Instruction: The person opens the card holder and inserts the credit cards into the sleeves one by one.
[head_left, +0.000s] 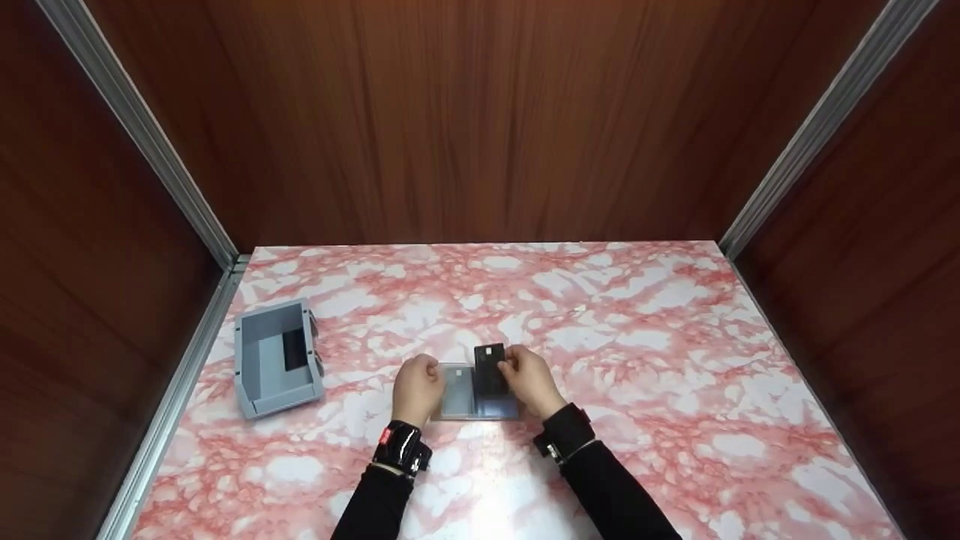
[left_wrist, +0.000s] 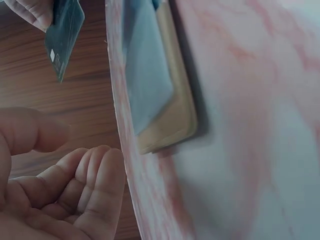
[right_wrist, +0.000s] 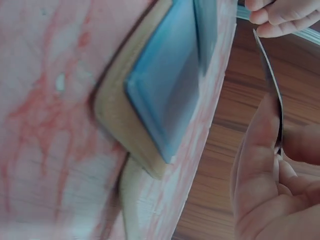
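Note:
My right hand (head_left: 531, 377) pinches a black bank card (head_left: 490, 367) with a small chip near its upper end. The card is upright, over the right half of a tan card holder (left_wrist: 185, 110) that lies spread on the table. Clear pockets cover the holder; a pale grey panel with a small light square (head_left: 458, 373) fills its left half, and the right half shows a bluish pocket (right_wrist: 165, 75). My left hand (head_left: 418, 384) is beside the holder's left edge, fingers loosely curled and nothing between them in the left wrist view.
A grey plastic bin (head_left: 271, 390) stands at the left of the table, with a dark flat thing (head_left: 295, 349) inside. A strap (right_wrist: 131, 200) extends from the holder. Wood-grain panels (head_left: 480, 127) wall in the pink-and-white marbled table (head_left: 637, 360) at the back and sides.

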